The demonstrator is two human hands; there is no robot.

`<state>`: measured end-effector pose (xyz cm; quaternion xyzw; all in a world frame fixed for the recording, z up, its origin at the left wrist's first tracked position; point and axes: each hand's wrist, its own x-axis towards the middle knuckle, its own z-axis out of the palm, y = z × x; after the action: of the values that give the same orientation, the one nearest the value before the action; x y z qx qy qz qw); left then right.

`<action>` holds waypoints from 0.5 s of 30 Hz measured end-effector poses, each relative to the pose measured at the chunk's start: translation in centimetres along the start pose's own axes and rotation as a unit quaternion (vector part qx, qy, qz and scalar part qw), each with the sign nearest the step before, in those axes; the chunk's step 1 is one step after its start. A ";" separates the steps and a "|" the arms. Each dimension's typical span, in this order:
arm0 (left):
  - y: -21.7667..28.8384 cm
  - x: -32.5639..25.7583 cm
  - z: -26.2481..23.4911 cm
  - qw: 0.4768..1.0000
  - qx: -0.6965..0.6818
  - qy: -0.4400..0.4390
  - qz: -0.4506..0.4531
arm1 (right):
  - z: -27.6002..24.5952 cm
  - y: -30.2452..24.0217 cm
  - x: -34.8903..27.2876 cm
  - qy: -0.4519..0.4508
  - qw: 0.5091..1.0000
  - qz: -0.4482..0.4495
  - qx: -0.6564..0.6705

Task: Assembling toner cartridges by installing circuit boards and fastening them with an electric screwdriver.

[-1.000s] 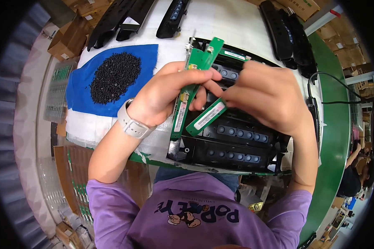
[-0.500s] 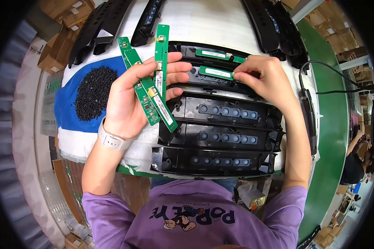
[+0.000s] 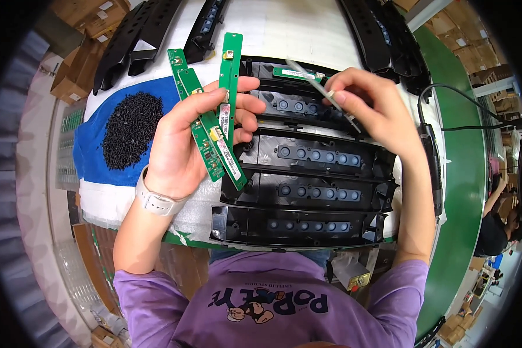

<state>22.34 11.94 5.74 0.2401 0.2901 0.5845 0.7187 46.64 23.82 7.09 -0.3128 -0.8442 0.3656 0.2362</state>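
My left hand (image 3: 180, 136), palm up, has its thumb pressed over three narrow green circuit boards (image 3: 231, 64) that fan out across the fingers. My right hand (image 3: 380, 110) pinches another slim circuit board (image 3: 319, 87), tilted and nearly edge-on, slightly blurred. It is held above the second black plastic panel (image 3: 272, 124), whose row of round blue-grey buttons (image 3: 298, 107) shows partly beneath it. In the farthest panel lies a green board (image 3: 290, 73) with a white label. Three more black panels (image 3: 255, 156) with button rows lie nearer to me.
Small black screws (image 3: 132, 130) are heaped on a blue cloth (image 3: 90, 156) at the left. More black housings (image 3: 148, 35) lie at the far left and far right. A black corded tool (image 3: 429, 168) rests along the right edge. Another person (image 3: 496, 232) is at far right.
The board in my right hand has turned from lying flat, label up, to a steep edge-on tilt. My left hand with its boards has barely moved.
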 end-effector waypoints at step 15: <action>0.1 -0.2 -0.3 1.000 0.007 -0.008 0.007 | 0.0 -1.7 0.0 0.013 0.992 0.024 -0.121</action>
<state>21.99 11.78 5.64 0.2519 0.2869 0.5854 0.7152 46.04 22.91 8.44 -0.3640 -0.8712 0.2622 0.1993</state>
